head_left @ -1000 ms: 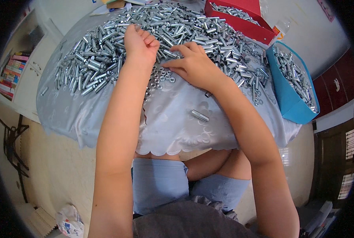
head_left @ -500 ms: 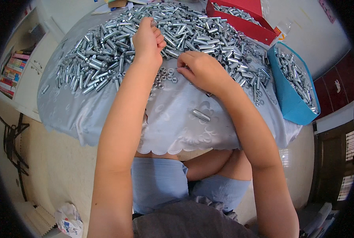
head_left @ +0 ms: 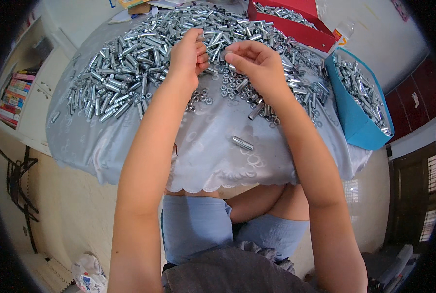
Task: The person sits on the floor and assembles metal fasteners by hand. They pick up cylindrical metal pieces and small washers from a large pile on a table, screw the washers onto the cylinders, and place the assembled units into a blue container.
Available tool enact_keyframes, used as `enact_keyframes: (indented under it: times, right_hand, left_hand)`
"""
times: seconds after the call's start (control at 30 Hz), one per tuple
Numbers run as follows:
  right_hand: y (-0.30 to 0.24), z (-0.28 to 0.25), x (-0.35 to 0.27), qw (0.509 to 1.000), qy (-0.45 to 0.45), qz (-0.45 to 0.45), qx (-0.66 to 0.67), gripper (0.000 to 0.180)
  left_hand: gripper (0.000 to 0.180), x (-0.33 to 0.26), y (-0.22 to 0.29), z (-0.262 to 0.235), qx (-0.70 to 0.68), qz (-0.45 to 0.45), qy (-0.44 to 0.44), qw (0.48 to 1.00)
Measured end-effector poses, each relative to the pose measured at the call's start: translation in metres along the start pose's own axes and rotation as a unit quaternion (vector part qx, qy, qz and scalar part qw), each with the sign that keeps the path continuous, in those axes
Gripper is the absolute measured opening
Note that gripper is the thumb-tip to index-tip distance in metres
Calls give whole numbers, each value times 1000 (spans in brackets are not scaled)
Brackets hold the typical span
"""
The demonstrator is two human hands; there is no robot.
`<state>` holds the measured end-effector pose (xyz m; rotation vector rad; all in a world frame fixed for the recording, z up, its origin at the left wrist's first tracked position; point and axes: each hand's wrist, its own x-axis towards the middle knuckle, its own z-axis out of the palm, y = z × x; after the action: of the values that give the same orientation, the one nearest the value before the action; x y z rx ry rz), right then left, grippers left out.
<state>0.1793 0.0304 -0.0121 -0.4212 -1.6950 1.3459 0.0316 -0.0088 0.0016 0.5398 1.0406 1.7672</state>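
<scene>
My left hand (head_left: 187,57) is closed above the front of a large pile of silver bolts and metal sleeves (head_left: 125,61). A bit of a silver metal part (head_left: 201,36) shows at its thumb; the rest is hidden by the fingers. To its right, my right hand (head_left: 258,66) pinches a small round silver piece (head_left: 226,53) between thumb and fingertips. Loose nuts (head_left: 231,83) lie on the cloth below the right hand, and a smaller group of nuts (head_left: 201,99) sits beside my left wrist. One silver sleeve (head_left: 242,142) lies alone nearer the table's front edge.
A pale satin tablecloth (head_left: 203,161) covers the round table. At the back right stands a red box (head_left: 296,30) of metal parts, and a blue box (head_left: 357,124) filled with bolts is at the right edge. Papers (head_left: 125,15) lie at the far left.
My right hand has lifted from the nuts and moved up with a small round piece in its pinch, uncovering the nuts beneath. My left hand has shifted slightly right and nearer.
</scene>
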Motion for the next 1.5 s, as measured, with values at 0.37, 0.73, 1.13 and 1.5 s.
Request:
enact_keyframes:
  times: [0.37,0.73,1.13,1.5]
  right_hand:
    - [-6,-5,2,991,9,85,102,22]
    - [-13,-12,0,981,0,161,109,17]
    - [-10,-12,0,989,-17,110,97,20]
    - [-7,-11,0,991,-11,100,83,23]
  left_hand:
    - [30,-10,-7,7,140,-9,-63,988]
    - [28,-11,-7,6,194,-3,-98,976]
    - [27,-8,-11,4,145,-38,-113,982]
    - [30,-7,-10,3,168,-33,-100,980]
